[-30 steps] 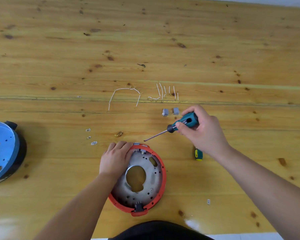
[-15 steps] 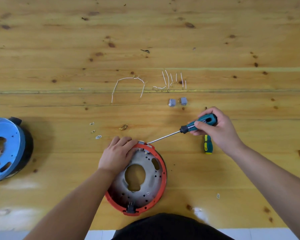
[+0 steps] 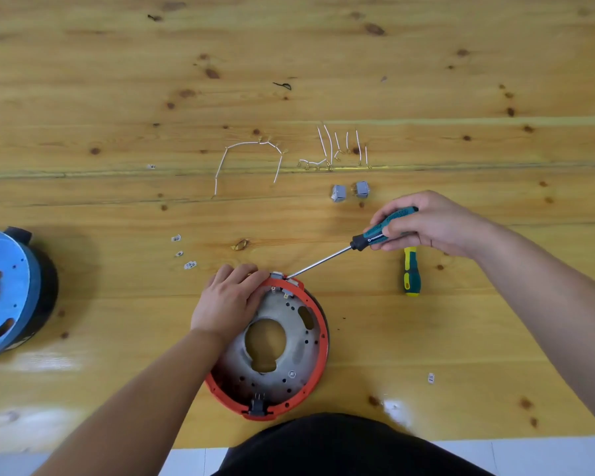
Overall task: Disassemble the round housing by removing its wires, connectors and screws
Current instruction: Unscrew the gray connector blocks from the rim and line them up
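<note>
Right hand (image 3: pixel 433 225) grips screwdriver (image 3: pixel 375 237) (tip hidden at housing (image 3: pixel 318 324)).

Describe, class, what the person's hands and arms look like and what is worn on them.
Both forearms are bare up to the frame edge: no sleeves show. The left hand and right hand wear no gloves, and no rings, watch or markings are visible.

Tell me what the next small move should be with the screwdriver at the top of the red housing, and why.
Probably press the tip in and lever gently. The right hand holds the teal screwdriver with its tip at the grey connector on the round housing's top rim, while the left hand braces that rim. Two grey connectors already lie loose on the table.
</note>
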`<state>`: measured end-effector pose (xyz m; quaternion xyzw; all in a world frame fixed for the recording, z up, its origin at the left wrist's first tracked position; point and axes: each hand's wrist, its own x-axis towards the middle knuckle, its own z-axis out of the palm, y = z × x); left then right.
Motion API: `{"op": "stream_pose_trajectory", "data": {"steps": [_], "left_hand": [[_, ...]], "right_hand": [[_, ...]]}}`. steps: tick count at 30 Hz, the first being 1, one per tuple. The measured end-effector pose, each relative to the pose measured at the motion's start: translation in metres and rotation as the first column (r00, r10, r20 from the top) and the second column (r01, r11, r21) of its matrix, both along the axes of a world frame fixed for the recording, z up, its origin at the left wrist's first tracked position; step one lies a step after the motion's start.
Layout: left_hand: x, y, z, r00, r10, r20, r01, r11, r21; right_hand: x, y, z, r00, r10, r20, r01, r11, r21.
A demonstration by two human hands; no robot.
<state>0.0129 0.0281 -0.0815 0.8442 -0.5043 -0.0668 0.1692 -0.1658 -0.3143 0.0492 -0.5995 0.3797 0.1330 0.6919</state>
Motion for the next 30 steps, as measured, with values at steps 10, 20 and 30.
{"op": "stream_pose_trajectory", "data": {"steps": [10, 20, 30], "left_hand": [[-0.003, -0.002, 0.004, 1.0, 0.024, -0.017, -0.024, 1.0, -0.013], [-0.001, -0.001, 0.002, 1.0, 0.003, -0.001, -0.003, 1.0, 0.013], [-0.006, -0.004, 0.011, 1.0, 0.002, 0.024, -0.003, 0.999, 0.044]], "right_hand": [[0.053, -0.011, 0.028, 0.703, 0.578, -0.414, -0.681, 0.716, -0.156], [0.046, -0.015, 0.006, 0.732, 0.601, -0.322, -0.679, 0.686, -0.262], [-0.046, 0.03, -0.031, 0.924, 0.334, -0.186, -0.369, 0.905, -0.212]]}}
